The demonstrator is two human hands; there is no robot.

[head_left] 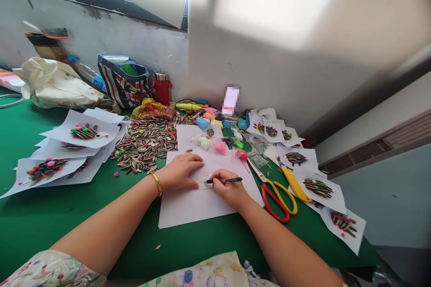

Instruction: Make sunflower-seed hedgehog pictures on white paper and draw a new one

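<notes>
My left hand (180, 171) lies on a white sheet of paper (188, 208), fingers spread, holding no object. A black pen (232, 180) is gripped in my right hand (229, 188), its tip touching the same sheet near a small line drawing (206, 176). Just beyond is another sheet (185, 136), partly under small bags of coloured clay, among them a pink one (220, 147) and a red one (241, 154). A heap of striped seeds (144, 145) is spread left of the sheets.
Scissors with red and yellow handles (276, 199) and a yellow cutter (295, 184) lie right of the paper. Seed-decorated sheets are stacked left (87, 132) and right (319, 186). Bags, a red bottle (163, 89) and a phone (230, 100) stand along the wall.
</notes>
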